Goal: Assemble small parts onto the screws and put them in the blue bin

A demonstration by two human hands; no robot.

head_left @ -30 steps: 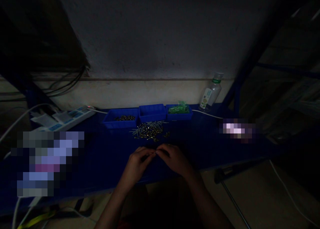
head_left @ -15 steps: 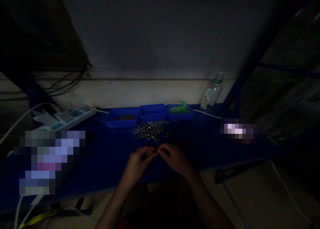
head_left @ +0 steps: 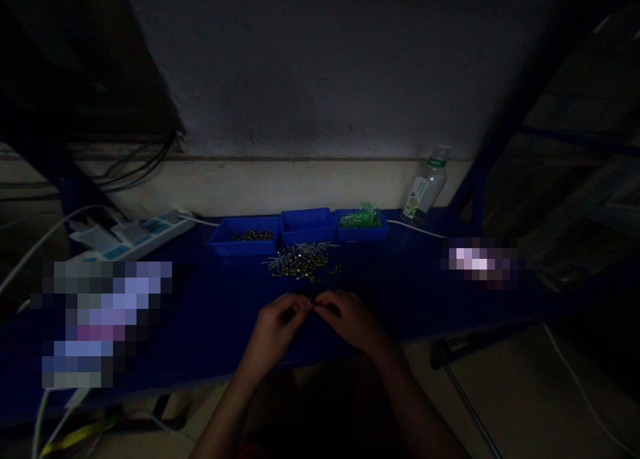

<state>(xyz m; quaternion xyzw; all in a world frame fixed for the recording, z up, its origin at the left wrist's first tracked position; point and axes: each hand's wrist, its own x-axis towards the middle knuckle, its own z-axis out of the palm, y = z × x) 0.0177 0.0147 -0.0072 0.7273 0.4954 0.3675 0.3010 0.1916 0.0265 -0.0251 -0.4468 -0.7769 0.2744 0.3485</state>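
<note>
The tiny glinting piece [head_left: 311,304] sits where the fingertips of the left hand [head_left: 277,317] and the right hand [head_left: 350,317] come together, over the near part of the flat, dark blue surface [head_left: 210,319]. Both hands are pinched on it, thumbs against fingers. Just beyond them lies a loose heap of slender metal fasteners [head_left: 300,262]: silvery shanks poke out to the left and along the far side, while gold-brown ends crowd the middle and near edge, a few catching the light. A small cluster [head_left: 336,269] lies just right of the heap. Farther back stand 3 rectangular blue plastic trays [head_left: 307,233] in a row; the left tray [head_left: 244,247] carries brownish metal bits [head_left: 253,235], the right tray [head_left: 363,233] green pieces [head_left: 359,220].

Fingers cover most of the pinched piece, so its shape and colour are hard to make out. Dim light merges many fasteners into a tangle. Pixelated patches hide 2 areas, at the near left and far right. Both forearms [head_left: 225,412] run off the near edge of view.
</note>
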